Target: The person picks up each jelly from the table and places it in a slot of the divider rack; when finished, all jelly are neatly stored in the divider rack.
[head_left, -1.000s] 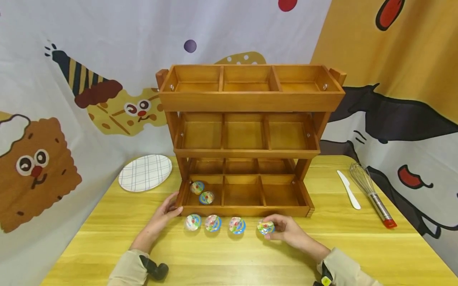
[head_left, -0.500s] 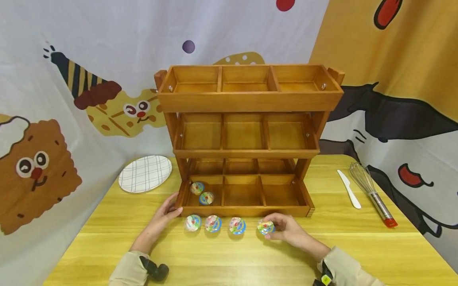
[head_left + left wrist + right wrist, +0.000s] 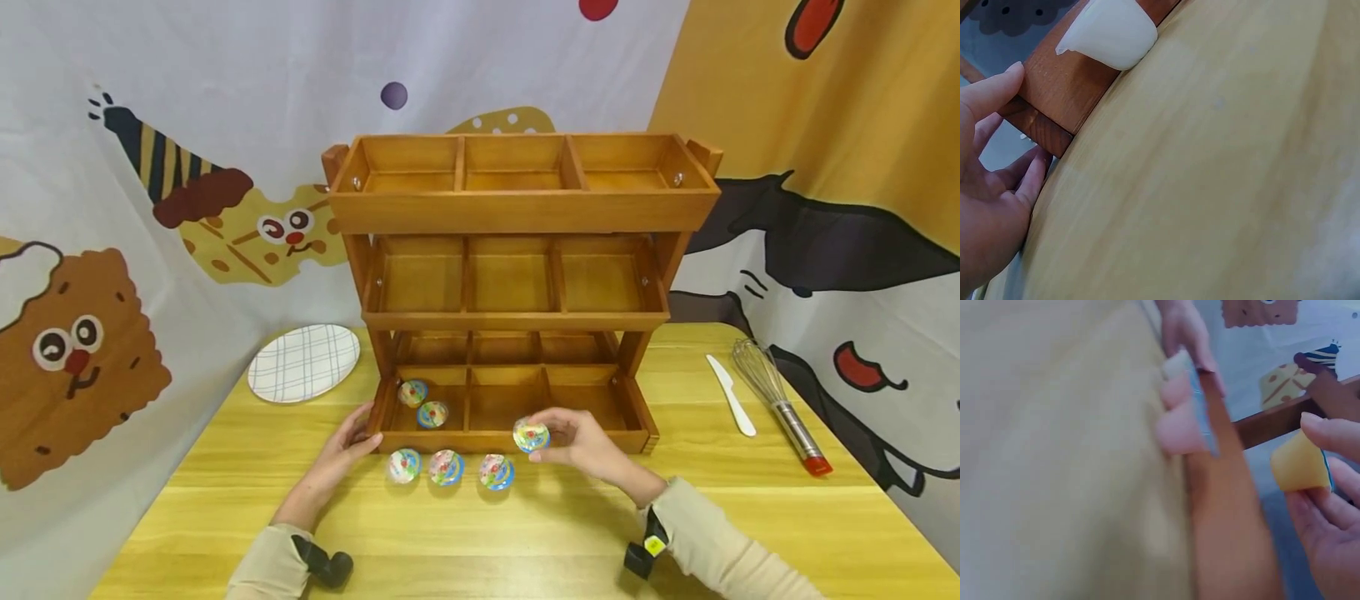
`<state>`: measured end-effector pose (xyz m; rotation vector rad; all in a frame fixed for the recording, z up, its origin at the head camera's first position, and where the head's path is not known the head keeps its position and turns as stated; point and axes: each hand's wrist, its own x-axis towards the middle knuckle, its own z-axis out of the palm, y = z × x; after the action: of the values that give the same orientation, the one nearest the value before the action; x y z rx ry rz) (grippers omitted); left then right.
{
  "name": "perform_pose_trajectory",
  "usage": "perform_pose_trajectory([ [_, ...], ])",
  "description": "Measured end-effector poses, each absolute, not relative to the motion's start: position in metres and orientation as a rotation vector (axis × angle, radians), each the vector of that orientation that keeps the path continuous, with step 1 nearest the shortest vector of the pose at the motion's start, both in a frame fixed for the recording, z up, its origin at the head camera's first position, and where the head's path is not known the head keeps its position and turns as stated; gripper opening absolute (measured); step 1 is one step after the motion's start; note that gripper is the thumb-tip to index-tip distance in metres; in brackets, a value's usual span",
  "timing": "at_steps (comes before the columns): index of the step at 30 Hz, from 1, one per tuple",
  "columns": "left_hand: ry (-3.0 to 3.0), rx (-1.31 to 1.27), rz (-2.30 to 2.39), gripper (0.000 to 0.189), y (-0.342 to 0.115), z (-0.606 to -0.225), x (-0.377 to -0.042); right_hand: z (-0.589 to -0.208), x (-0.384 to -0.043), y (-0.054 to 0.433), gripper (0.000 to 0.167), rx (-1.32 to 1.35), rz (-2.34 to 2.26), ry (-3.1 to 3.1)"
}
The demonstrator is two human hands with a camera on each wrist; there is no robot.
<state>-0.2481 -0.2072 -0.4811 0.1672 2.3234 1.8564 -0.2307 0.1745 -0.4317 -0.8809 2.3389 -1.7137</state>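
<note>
In the head view's lower centre, the right hand (image 3: 573,443), the nearer, pinches a cup (image 3: 527,436) by the front edge of the rack (image 3: 525,214), while the left hand (image 3: 342,446), well apart, grips its lower-left corner.

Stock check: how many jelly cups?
6: two jelly cups in the bottom front-left compartment of the wooden rack, three on the table, one in the right hand; more could be hidden.

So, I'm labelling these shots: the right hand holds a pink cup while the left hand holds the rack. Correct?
Not pink: the cup in the right hand is yellow, as the right wrist view shows. The left hand does hold the rack.
</note>
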Motion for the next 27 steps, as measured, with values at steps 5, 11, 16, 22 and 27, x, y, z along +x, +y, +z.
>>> perform_pose_trajectory([
  [5,2.321,0.176,1.865,0.063,-0.207,-0.477,-0.246,-0.407,-0.257,0.150,0.044,-0.633,-1.744,2.364],
  [11,2.316,0.166,1.853,0.064,-0.207,-0.475,-0.243,-0.417,-0.293,0.125,0.040,-0.417,-1.688,2.479],
  [16,2.318,0.156,1.863,0.063,-0.210,-0.481,-0.246,-0.428,-0.309,0.113,0.034,-0.334,-1.525,2.544],
  [22,2.323,0.168,1.863,0.063,-0.208,-0.479,-0.245,-0.443,-0.317,0.106,0.034,-0.230,-1.472,2.563],
  [27,2.339,0.161,1.848,0.063,-0.207,-0.481,-0.246,-0.450,-0.322,0.105,0.037,-0.180,-1.575,2.514],
])
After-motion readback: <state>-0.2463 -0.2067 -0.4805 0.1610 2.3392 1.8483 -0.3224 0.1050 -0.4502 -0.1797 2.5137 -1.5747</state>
